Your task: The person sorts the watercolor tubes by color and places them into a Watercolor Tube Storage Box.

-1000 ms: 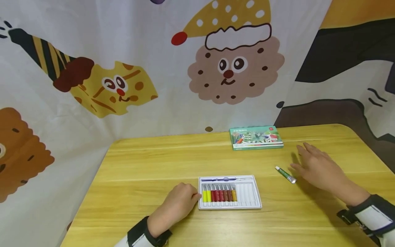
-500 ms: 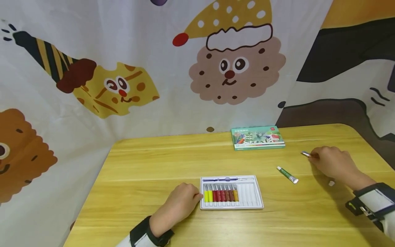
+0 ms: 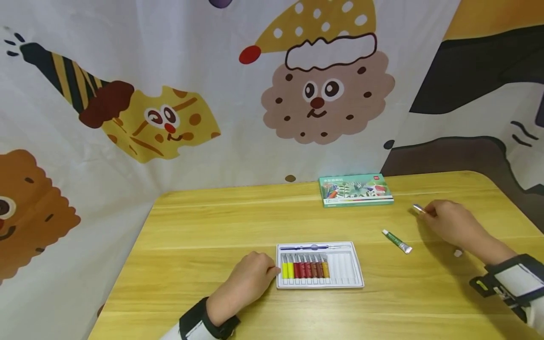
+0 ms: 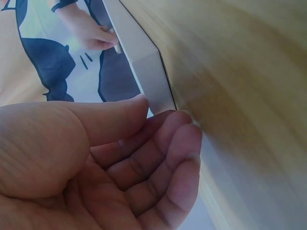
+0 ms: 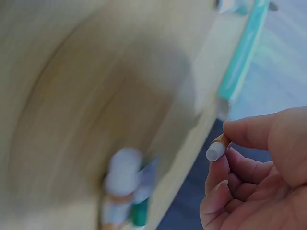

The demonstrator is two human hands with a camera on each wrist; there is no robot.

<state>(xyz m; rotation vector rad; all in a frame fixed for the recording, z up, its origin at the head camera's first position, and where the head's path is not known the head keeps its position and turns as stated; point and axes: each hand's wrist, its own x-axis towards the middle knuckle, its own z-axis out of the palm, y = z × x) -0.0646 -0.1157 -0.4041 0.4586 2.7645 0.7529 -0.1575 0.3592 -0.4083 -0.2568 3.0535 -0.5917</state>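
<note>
In the head view, a white plastic tray [image 3: 347,285] holds a row of yellow, red, brown and orange paint tubes [image 3: 306,267] on its left, with a blue-handled paintbrush [image 3: 305,248] along its top. My left hand [image 3: 250,276] holds the tray's left edge, thumb [image 4: 122,115] at the rim and fingers curled beside it. My right hand [image 3: 454,226] pinches a paint tube [image 5: 218,147] with a white cap and an orange-brown band, its silver end pointing left. Most of that tube is hidden by the fingers. A green paint tube [image 3: 397,242] lies between the tray and my right hand.
A teal paint box [image 3: 356,191] lies at the table's back edge. Under my right wrist, the white cap [image 3: 457,253] of another tube shows; the wrist view has it close to the green tube. A cartoon-printed cloth [image 3: 238,156] hangs behind the wooden table [image 3: 204,226].
My right hand was spread over the right side of the table; it has closed on a paint tube and raised it slightly to the left. My left hand stays at the tray.
</note>
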